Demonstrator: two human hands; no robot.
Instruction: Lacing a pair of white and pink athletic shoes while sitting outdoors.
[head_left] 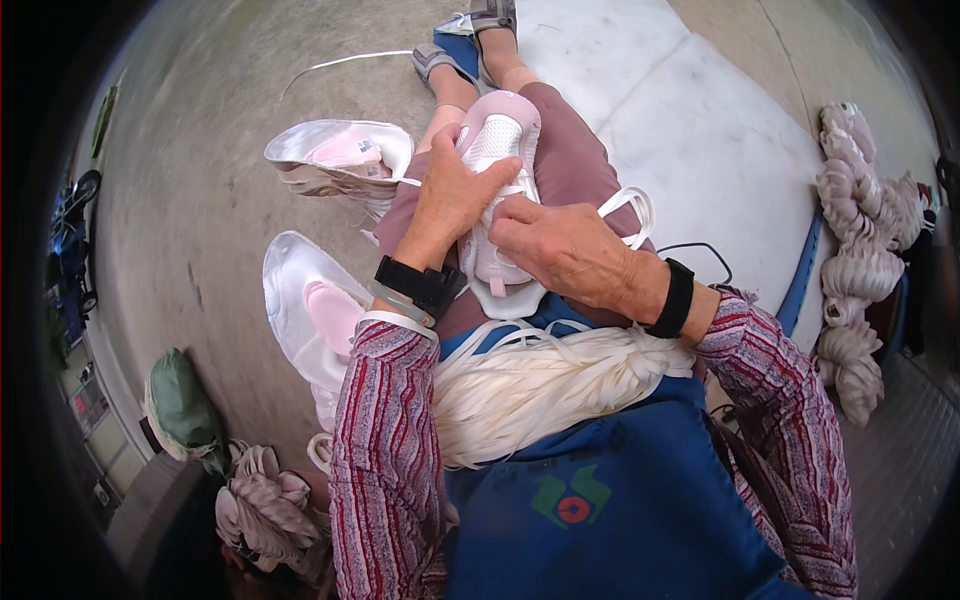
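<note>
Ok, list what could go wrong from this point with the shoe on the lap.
The pink-and-white mesh shoe upper lies balanced on the thigh, pinned only by the left hand and right hand; it may slide off. The bundle of flat white laces on the lap could tangle or spill onto the concrete floor.

From my remote seat, my left hand (452, 195) and right hand (560, 250) covered the middle of the pink shoe (497, 135), so I could not see its lacing there. The lace bundle (540, 385) ran under my sleeves. Dark blurred objects at far left stayed unidentifiable.
</note>
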